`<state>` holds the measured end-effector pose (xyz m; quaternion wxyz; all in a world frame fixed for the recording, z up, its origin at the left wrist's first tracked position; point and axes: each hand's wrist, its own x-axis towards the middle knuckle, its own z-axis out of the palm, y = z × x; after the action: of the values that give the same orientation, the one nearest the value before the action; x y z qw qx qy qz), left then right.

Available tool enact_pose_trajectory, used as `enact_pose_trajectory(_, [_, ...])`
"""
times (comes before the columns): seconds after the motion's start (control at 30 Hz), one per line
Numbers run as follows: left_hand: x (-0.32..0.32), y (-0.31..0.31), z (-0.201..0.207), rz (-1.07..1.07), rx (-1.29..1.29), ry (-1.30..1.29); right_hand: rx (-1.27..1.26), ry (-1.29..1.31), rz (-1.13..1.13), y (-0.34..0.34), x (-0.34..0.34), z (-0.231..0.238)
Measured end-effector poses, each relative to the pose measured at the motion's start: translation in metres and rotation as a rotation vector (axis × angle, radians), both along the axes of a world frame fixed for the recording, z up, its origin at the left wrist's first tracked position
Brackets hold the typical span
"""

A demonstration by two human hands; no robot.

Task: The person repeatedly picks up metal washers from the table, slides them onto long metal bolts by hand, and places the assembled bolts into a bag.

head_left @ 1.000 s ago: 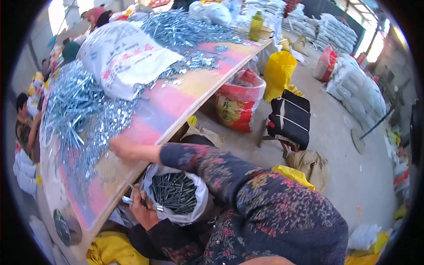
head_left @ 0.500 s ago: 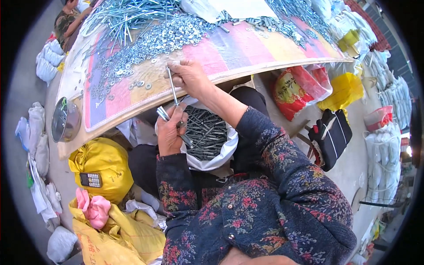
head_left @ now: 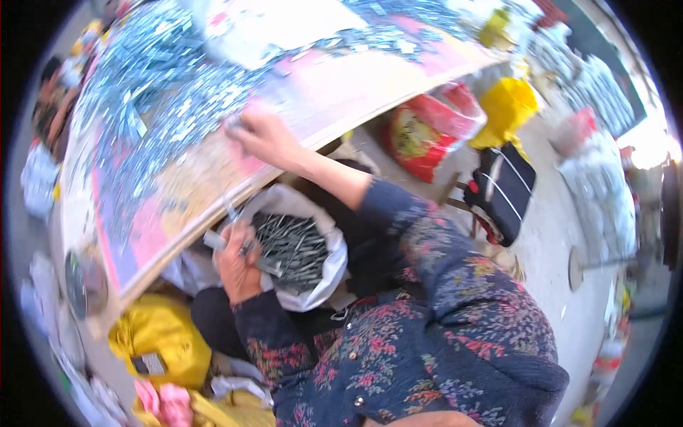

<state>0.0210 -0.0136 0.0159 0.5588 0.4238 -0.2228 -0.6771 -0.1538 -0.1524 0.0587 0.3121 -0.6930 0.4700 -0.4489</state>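
Note:
My left hand (head_left: 240,262) is closed round several silvery metal bolts (head_left: 215,240), whose ends stick out on both sides of the fist. One thin rod (head_left: 231,206) points up from it toward the table edge. Just beside this hand, a white sack (head_left: 338,260) holds many dark grey metal pins (head_left: 292,245). Over the table my right hand (head_left: 267,139) is pinched, with a small greyish thing at the fingertips that blur hides. It is close to the heap of small washers (head_left: 188,117) on the striped cloth (head_left: 313,85).
Long metal rods (head_left: 135,64) and a white bag (head_left: 263,28) lie on the table's far part. A metal bowl (head_left: 87,285) stands at its left corner. Below are a yellow bundle (head_left: 167,334) and a red bag (head_left: 430,135). A stool with dark cloth (head_left: 505,188) stands right. Another person (head_left: 53,107) sits far left.
My right hand has left the rod held by my left hand and moved up toward the washers. The whole view has swung, tilting the table, and is now blurred.

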Motion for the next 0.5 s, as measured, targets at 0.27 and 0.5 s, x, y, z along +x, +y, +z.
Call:
enact_pose_trajectory(0.27, [0.026,-0.006,-0.035,-0.203,-0.085,0.186,-0.552,0.523,-0.541,-0.119,0.002,-0.072])
enact_pose_trajectory(0.5, [0.037,-0.012,-0.043,-0.052,0.039,-0.195,-0.584,0.665,-0.611,-0.09,0.013,-0.066])
